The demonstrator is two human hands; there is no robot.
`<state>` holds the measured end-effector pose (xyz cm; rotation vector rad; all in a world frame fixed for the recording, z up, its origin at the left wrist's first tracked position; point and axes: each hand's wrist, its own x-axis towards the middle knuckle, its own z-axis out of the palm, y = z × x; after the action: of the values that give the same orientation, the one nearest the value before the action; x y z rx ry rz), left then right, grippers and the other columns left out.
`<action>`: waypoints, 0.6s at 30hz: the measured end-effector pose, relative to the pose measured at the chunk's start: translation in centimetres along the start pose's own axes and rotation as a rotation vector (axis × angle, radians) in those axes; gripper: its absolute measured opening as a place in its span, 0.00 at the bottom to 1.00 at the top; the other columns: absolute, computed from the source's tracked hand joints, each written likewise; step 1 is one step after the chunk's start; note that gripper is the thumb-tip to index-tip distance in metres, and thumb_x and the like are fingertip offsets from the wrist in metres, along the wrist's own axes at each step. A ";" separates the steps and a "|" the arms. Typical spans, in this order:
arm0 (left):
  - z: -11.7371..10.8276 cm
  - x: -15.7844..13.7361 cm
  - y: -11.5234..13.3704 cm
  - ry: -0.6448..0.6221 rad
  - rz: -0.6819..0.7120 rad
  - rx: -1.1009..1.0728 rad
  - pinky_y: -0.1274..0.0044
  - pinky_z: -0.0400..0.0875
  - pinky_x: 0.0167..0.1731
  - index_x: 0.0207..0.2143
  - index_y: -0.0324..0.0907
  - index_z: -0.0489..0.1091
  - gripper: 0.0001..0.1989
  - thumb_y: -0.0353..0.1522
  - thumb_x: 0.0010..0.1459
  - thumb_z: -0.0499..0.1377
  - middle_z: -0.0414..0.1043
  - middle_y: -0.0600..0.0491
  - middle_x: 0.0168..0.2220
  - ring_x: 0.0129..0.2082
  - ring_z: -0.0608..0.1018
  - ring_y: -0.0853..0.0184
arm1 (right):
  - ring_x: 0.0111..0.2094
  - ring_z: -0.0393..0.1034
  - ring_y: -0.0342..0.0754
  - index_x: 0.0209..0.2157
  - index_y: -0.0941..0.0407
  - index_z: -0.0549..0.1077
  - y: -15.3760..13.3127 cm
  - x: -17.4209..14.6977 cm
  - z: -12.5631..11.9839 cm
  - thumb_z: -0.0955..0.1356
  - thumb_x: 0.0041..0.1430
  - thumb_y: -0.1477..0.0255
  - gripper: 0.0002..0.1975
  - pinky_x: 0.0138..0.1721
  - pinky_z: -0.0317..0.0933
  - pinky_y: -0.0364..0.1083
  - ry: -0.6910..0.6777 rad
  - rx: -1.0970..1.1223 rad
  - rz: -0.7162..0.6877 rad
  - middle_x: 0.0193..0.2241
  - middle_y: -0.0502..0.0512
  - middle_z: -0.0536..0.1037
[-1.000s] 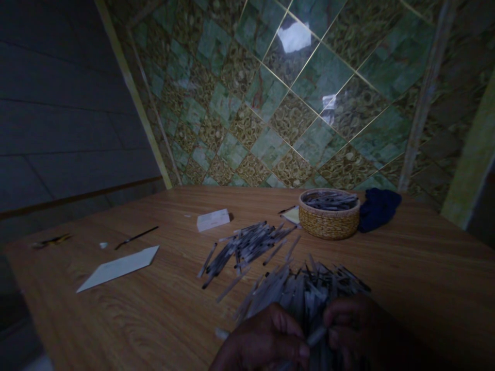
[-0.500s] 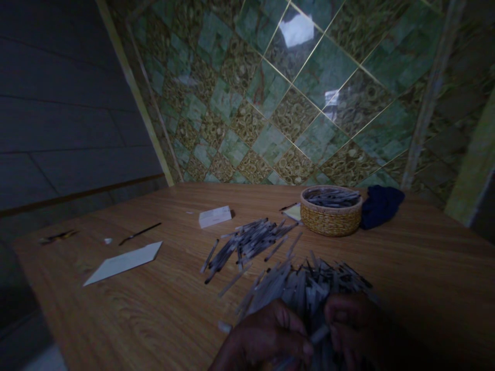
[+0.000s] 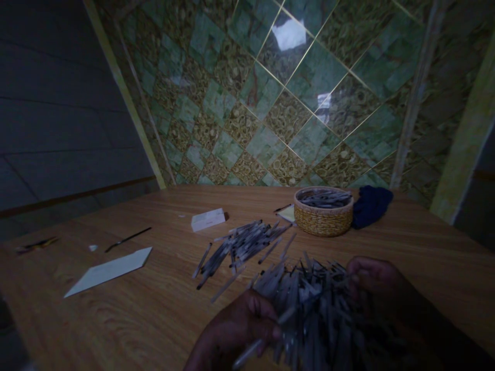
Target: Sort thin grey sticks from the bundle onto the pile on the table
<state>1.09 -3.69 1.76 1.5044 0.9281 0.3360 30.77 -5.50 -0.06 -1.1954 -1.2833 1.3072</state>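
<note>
My left hand point(image 3: 240, 324) is closed on a slim, pale pen-like tube point(image 3: 247, 353), one end of which pokes out below the fingers. It is at the near left side of a large heap of similar tubes point(image 3: 305, 304), pale with some dark ends. My right hand point(image 3: 373, 281) hovers at the heap's right side, fingers curled together; what they hold, if anything, is too dark to make out. Beyond the heap lies a smaller, looser pile of tubes point(image 3: 247, 242) with dark tips.
A woven basket point(image 3: 324, 221) full of tubes stands at the back right, with dark blue cloth point(image 3: 372, 206) beside it. Further left are a white box point(image 3: 208, 220), a pale flat card point(image 3: 110, 270), a thin dark stick point(image 3: 128, 239) and a small dark-and-yellow item point(image 3: 36, 245).
My hands were close together over the heap and have parted. The right one moved up and right; the left shifted slightly left with a tube in it. The view has turned slightly right.
</note>
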 end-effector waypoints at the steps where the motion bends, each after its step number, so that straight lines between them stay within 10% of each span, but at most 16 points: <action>1: -0.4 0.0 -0.1 0.040 0.012 0.005 0.80 0.47 0.15 0.15 0.37 0.68 0.14 0.39 0.40 0.63 0.63 0.58 0.11 0.11 0.58 0.76 | 0.11 0.62 0.40 0.24 0.55 0.61 0.0 0.2 -0.3 0.65 0.44 0.63 0.11 0.14 0.51 0.39 0.055 0.003 -0.009 0.15 0.45 0.71; 6: -1.1 1.4 -0.6 0.385 0.022 0.053 0.80 0.47 0.16 0.13 0.41 0.60 0.17 0.43 0.41 0.59 0.58 0.60 0.11 0.13 0.55 0.76 | 0.12 0.60 0.40 0.24 0.54 0.60 0.8 1.1 0.2 0.61 0.47 0.65 0.07 0.15 0.52 0.40 0.350 -0.106 -0.090 0.15 0.44 0.69; 10: -0.3 3.1 -1.0 0.603 0.012 0.116 0.80 0.47 0.18 0.11 0.42 0.56 0.16 0.41 0.37 0.57 0.50 0.63 0.11 0.15 0.53 0.76 | 0.17 0.63 0.42 0.25 0.54 0.63 2.3 0.9 2.8 0.59 0.54 0.70 0.06 0.19 0.54 0.40 0.457 -0.596 -0.363 0.17 0.46 0.68; 18: 0.1 4.3 -2.4 0.716 0.066 0.191 0.79 0.56 0.22 0.18 0.40 0.64 0.10 0.39 0.40 0.56 0.61 0.58 0.17 0.22 0.66 0.69 | 0.25 0.67 0.46 0.35 0.54 0.66 4.6 -1.2 7.7 0.59 0.54 0.81 0.10 0.29 0.54 0.45 0.215 -1.314 -0.947 0.25 0.51 0.73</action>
<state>3.07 -0.94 -1.89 1.6143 1.5026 0.8907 23.33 -7.69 -4.72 -1.1450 -2.1964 -0.4845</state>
